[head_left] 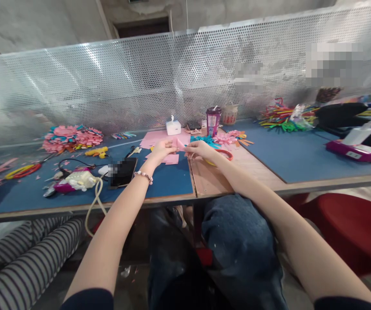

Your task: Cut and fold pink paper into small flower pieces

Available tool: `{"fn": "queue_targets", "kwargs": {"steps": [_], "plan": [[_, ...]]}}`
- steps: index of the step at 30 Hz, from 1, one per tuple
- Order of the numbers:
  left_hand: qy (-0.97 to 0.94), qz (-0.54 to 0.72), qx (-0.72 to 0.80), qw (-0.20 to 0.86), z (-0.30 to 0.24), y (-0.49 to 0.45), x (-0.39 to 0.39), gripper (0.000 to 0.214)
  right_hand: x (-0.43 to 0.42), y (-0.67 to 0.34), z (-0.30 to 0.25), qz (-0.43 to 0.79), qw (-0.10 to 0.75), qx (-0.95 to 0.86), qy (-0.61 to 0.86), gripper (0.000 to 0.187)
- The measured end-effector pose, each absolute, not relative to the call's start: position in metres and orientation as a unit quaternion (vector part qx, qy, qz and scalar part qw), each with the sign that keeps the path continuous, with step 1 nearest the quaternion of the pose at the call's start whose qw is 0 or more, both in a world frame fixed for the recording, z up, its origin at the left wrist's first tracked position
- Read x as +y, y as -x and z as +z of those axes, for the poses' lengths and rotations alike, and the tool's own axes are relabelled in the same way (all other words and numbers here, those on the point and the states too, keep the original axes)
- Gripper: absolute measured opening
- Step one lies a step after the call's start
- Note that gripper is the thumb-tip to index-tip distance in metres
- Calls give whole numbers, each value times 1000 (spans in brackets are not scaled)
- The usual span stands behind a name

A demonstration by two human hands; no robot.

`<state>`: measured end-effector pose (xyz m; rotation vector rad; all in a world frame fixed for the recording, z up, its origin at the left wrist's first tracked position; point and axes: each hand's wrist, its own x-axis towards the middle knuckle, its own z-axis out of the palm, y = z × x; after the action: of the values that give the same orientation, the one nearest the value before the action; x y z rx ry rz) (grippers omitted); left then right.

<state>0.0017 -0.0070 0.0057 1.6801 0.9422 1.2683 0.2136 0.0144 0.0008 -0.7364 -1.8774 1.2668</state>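
With fingers [171, 150] of left hand [160, 150] and right hand [202, 149], pinching one pink piece [178, 144] between them, near small pink sheets [171, 159] on blue table surface [172, 181].

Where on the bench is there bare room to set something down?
Most room: the right blue mat, between the pale wooden strip and the magenta tissue box. Smaller: the left blue mat, front edge, between the left forearm and that strip. Crowded: by the left hand, with pink paper squares, and farther left, around the black rectangular device.
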Motion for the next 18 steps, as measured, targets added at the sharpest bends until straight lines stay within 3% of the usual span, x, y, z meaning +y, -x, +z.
{"fn": "queue_targets", "kwargs": {"steps": [8, 18], "plan": [[-672, 498, 379, 395, 5, -2, -7, 34, 7, -215, 5, 485, 381, -734, 283, 28], [-682, 500, 394, 360, 5, 0, -4, 35, 8, -214, 6, 535, 375, -704, 277, 16]]}}
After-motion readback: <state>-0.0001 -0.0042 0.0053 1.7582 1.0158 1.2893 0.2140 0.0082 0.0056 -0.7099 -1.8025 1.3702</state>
